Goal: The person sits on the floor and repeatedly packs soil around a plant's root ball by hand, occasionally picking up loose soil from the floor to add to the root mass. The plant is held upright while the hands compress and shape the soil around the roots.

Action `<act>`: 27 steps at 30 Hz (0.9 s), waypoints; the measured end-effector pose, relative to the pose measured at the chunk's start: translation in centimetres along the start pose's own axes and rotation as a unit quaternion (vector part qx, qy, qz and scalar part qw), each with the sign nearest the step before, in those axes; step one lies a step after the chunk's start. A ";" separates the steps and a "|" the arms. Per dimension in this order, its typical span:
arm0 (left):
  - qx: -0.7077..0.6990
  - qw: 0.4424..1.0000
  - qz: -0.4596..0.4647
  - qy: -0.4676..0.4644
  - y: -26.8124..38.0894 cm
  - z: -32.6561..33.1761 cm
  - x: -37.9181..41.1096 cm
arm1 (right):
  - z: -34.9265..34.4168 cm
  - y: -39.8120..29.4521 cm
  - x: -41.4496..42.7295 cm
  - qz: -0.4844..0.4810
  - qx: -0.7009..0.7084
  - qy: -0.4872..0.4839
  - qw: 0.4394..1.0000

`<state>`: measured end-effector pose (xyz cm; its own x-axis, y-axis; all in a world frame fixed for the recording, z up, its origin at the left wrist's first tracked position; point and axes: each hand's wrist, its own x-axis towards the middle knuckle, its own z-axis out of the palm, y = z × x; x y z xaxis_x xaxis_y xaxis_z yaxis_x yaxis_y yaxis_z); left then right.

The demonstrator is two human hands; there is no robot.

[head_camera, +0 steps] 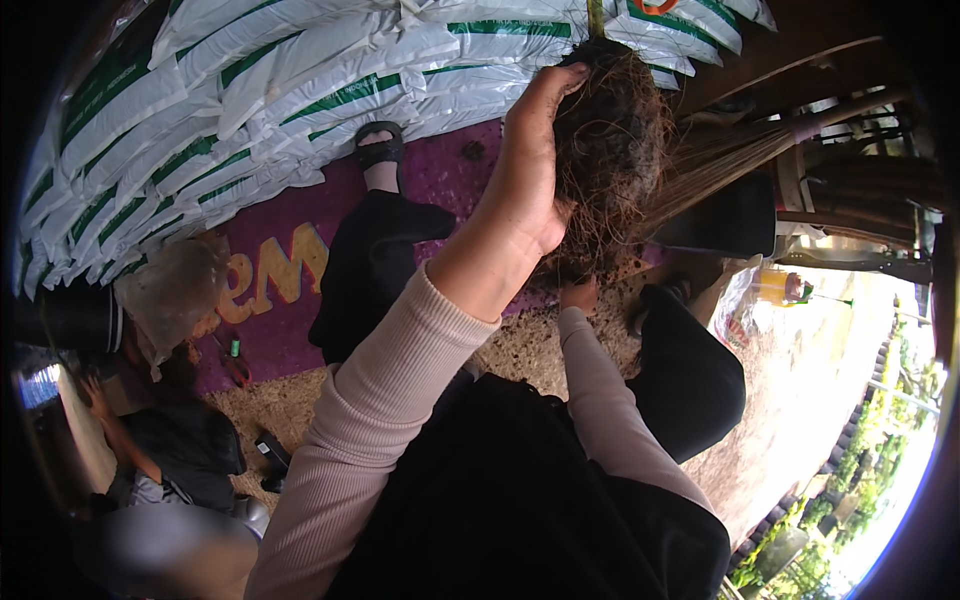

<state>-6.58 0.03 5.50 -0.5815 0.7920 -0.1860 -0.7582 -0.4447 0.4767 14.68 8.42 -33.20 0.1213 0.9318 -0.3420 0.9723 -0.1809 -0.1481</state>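
A large, dark root ball [611, 150] with many loose brown roots is held up before me. My left hand [536, 150] grips its left side, thumb at the upper edge and palm against the roots. Below its lower end is my right hand [580, 295], partly hidden by the roots; whether its fingers hold anything cannot be seen. A greenish stem [595, 19] rises from the top of the root ball. Dark soil crumbs lie around the lower end, on a purple printed sheet [412, 169].
Stacked white and green sacks [247, 97] line the far side. A stick broom [720, 165] and black container [720, 217] are at right. Red-handled pliers [238, 369] and a plastic bag [169, 289] lie left. Another person [172, 450] sits lower left.
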 end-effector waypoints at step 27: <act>0.005 1.000 0.008 -0.013 0.0 0.4 0.0 | -2.8 0.8 -1.6 -0.301 -0.164 0.050 0.938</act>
<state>-6.46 0.22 5.83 -0.5848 0.7960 -0.1558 -0.7462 -0.4527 0.4881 15.82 7.72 -30.16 -0.4669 0.8620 -0.1975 0.8781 0.4783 0.0121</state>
